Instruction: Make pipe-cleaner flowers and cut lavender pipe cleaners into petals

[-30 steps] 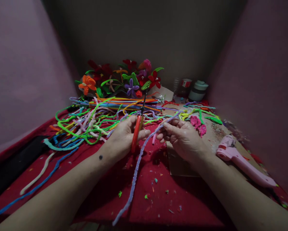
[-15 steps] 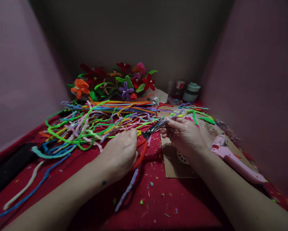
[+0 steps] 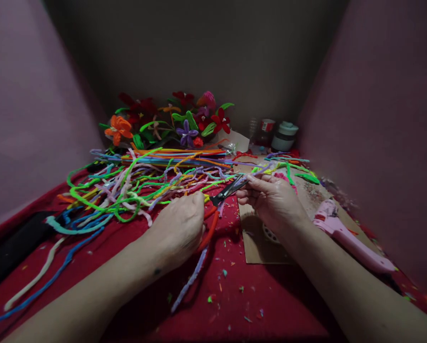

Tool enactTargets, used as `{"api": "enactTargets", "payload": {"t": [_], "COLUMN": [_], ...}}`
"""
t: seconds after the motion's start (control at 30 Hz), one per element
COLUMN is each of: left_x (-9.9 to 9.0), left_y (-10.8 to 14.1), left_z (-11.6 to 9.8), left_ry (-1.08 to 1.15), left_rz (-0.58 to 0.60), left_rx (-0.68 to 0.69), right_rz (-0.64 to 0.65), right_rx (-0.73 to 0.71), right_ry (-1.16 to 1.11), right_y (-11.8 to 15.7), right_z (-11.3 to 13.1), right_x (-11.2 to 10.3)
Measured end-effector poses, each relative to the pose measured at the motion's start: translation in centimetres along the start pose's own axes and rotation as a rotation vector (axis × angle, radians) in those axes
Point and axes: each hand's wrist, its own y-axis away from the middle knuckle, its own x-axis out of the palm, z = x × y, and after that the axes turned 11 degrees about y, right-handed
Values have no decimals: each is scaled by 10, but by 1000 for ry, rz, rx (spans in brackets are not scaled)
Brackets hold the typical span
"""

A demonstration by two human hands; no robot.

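My left hand (image 3: 181, 224) is closed round the handles of red-handled scissors (image 3: 210, 230), whose dark blades reach up and right toward my other hand. The thumb and fingers of my right hand (image 3: 270, 195) pinch a thin lilac pipe cleaner (image 3: 241, 180) at the blade tips. Another length of lilac pipe cleaner (image 3: 192, 281) hangs below my left hand toward the red cloth. Part of what my right fingers grip is hidden.
Tangled coloured pipe cleaners (image 3: 127, 190) lie at left, before fuzzy flowers (image 3: 186, 133). Cardboard (image 3: 254, 243) lies under my right hand, and a pink glue gun (image 3: 352, 238) is right of it. A lidded jar (image 3: 283, 138) stands behind. Scraps dot the red cloth (image 3: 231, 295).
The scissor blades look slightly closer together around the lilac piece. Both hands keep nearly the same place and hold.
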Motion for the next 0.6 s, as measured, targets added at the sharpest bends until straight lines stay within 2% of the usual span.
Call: {"api": "enactTargets", "payload": {"t": [0.23,0.6], "left_x": [6,7], "left_y": [0,1], "left_z": [4,3], "left_ry": [3,124], "left_rz": [-47,15], "left_rx": [23,-9], "right_rz": [7,2], "right_rx": [13,67], "right_ry": [-15,-51], "right_y": [1,0], "right_z": [0,-2], "right_x": [0,0]}}
